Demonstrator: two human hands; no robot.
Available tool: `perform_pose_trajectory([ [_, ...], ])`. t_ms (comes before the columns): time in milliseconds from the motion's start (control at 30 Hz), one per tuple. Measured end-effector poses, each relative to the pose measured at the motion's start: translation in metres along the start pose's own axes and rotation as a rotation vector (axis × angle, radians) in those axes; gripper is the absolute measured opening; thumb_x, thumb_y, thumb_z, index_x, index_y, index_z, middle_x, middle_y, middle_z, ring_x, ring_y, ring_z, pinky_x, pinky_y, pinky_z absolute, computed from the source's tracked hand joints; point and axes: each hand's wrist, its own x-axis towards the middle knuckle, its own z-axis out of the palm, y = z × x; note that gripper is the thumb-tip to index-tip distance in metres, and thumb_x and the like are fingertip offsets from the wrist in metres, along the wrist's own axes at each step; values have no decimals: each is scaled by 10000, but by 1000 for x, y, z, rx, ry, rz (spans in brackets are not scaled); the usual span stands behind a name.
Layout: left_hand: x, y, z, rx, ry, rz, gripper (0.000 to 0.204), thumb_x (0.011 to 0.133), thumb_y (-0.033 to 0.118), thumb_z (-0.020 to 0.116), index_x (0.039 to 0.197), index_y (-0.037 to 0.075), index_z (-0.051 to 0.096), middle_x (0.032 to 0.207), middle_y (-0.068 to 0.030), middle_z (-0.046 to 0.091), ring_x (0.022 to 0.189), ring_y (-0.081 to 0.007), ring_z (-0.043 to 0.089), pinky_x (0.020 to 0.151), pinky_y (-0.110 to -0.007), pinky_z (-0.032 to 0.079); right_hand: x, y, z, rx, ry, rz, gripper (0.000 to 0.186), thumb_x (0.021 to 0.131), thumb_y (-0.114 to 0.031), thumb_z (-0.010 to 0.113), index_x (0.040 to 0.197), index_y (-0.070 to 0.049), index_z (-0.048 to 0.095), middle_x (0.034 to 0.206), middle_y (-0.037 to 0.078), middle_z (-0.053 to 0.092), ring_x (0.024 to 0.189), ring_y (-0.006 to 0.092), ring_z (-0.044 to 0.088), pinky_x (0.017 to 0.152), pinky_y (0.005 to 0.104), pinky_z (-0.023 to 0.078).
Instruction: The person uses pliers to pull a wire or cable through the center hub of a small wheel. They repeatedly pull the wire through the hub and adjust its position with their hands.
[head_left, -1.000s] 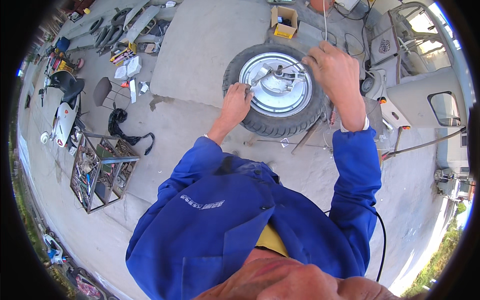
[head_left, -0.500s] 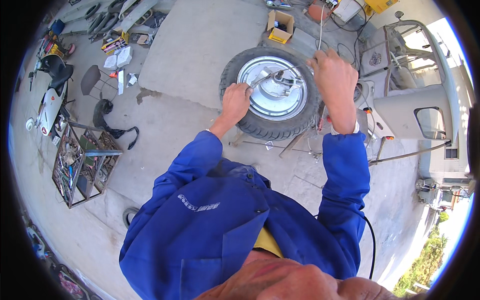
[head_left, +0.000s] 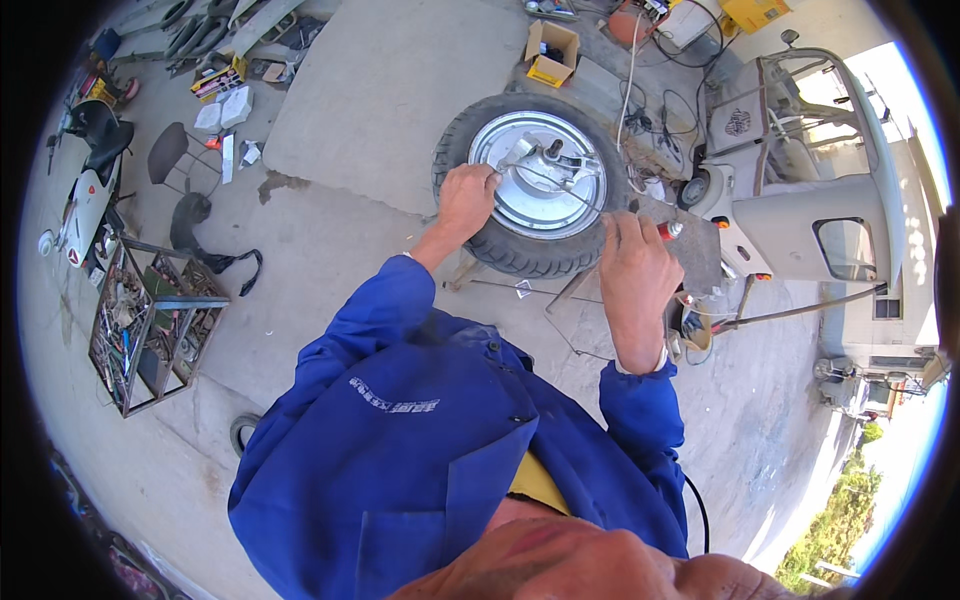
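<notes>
A wheel [head_left: 550,222] with a black knobbly tyre and a silver rim lies flat on a low stand in front of me. A metal brake plate [head_left: 545,170] with a central axle sits in its hub. Across the hub runs a thin cable [head_left: 574,194], stretched between my hands. At the rim's left edge, my left hand [head_left: 467,200] is closed, pinching the cable's left end. My right hand [head_left: 638,268], closed on the other end, is beside the tyre's right edge. A red object [head_left: 670,231] shows just behind its fingers; its kind is unclear.
A metal rack [head_left: 150,320] of tools and parts stands at left, near a stool [head_left: 180,155] and a scooter [head_left: 95,190]. An opened cardboard box [head_left: 550,70] lies beyond the wheel. A pale vehicle [head_left: 815,215] is at right, with hoses and cords near it.
My right hand has come down and toward me from above the wheel's right side, pulling the cable's end lower. My left hand stays at the rim. The whole view has shifted slightly.
</notes>
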Motion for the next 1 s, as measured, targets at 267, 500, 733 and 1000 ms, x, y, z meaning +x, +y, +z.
perform_pose_trajectory([
  [267,1,24,-16,201,-243,-183,286,1005,250,652,911,-4,743,953,-276,753,927,-488,724,838,-595,557,122,4,7,-49,-132,-354,158,917,-229,754,861,-83,774,847,119,748,708,354,751,592,462,570],
  [500,3,25,1,145,-296,-286,315,1031,260,601,946,16,780,933,-259,766,925,-475,731,842,-579,563,181,-39,25,-41,-74,-569,68,783,-121,760,747,-67,782,776,159,760,747,351,772,626,445,596],
  [733,5,5,24,-412,-376,-590,361,1083,197,560,906,-56,748,767,-99,733,650,-164,669,609,-326,529,175,-62,24,1,-22,-633,47,739,-82,733,712,-89,771,738,144,746,729,331,771,608,437,591],
  [1000,2,23,15,-505,-383,-631,355,1090,162,551,909,-88,728,738,-125,718,604,-175,689,561,-327,549,101,4,21,88,-156,-321,65,858,-119,692,860,-96,754,855,97,746,692,329,761,562,440,572],
])
